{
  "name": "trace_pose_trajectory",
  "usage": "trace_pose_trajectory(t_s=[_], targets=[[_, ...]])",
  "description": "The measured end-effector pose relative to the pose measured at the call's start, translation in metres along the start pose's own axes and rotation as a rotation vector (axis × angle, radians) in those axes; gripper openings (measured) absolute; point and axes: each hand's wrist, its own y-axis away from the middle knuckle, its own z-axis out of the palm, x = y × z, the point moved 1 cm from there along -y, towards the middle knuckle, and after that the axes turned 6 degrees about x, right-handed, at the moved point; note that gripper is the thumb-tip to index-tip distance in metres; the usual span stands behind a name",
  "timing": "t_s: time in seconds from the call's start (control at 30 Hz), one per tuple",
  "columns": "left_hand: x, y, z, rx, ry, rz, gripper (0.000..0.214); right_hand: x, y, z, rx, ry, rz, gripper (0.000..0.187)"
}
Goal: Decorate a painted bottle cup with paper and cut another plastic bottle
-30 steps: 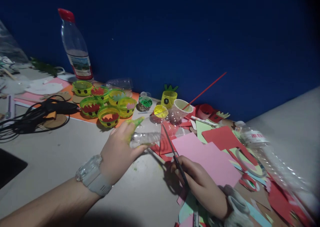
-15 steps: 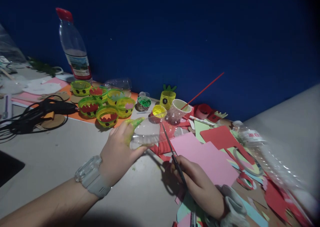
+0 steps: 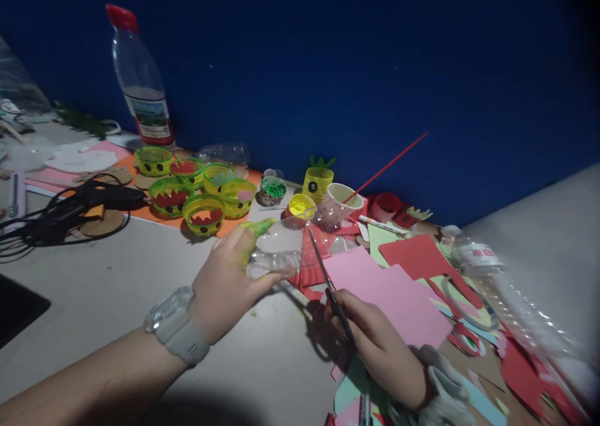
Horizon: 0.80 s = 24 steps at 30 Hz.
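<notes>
My left hand [image 3: 234,282], with yellow-green paint on the fingers, is wrapped round the near end of a clear plastic bottle piece [image 3: 276,251]. The piece lies on its side in the air, its far end pointing right. In my right hand [image 3: 365,332] is a pair of dark-handled scissors [image 3: 323,267], with the fingers closed on the handles. The blades point up and left, at the right part of the clear plastic. Whether the blades are closed on its edge I cannot tell.
Several painted yellow-green rings [image 3: 204,215] stand on orange paper behind my left hand. A paper cup [image 3: 344,198] with a red stick and a cup of yellow paint [image 3: 301,206] stand beyond. Pink paper [image 3: 389,295] and a clear bottle [image 3: 482,257] lie right; a glue gun [image 3: 112,196] lies left.
The view has shifted slightly, so most things sit a little to the right. My hands keep their hold on the clear plastic and the scissors, with little other movement.
</notes>
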Motion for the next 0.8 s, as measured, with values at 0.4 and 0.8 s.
trace_pose_trajectory(t_s=[0.4,0.8], targets=[[0.002,0.0,-0.002,-0.137,0.087,-0.109,0.07,-0.011,-0.002,-0.001,-0.052,-0.325,0.113,0.035],[0.004,-0.002,-0.002,-0.136,0.127,-0.073,0.06,-0.011,-0.002,0.0,-0.067,-0.436,0.112,0.039]])
